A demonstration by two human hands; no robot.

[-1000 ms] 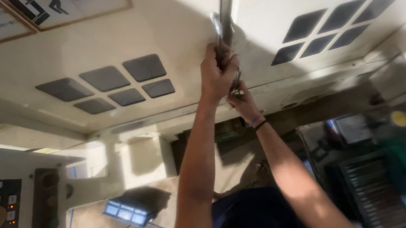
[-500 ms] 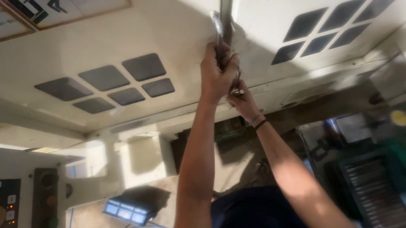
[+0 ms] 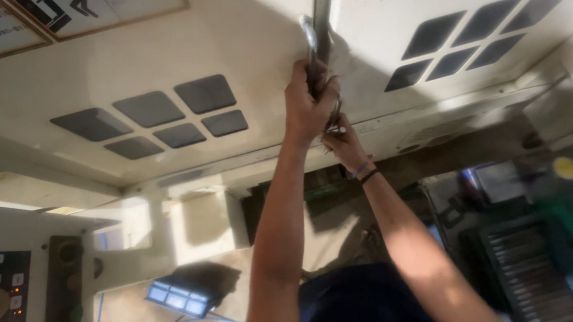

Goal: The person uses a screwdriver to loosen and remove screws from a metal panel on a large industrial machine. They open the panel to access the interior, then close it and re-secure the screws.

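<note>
Both hands are reaching overhead: the left hand [image 3: 308, 104] is gripping a curved silver metal handle [image 3: 309, 41] (running lengthwise along the cream cabinet seam [image 3: 320, 6]), while the right hand [image 3: 342, 141], just below, is pinching something small, unclear.

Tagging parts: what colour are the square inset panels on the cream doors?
Dark grey square inset panels, on the cream doors; head view.

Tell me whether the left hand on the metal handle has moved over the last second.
No. The left hand grips the metal handle at the same spot, level with the dark vent squares on the panel.
</note>
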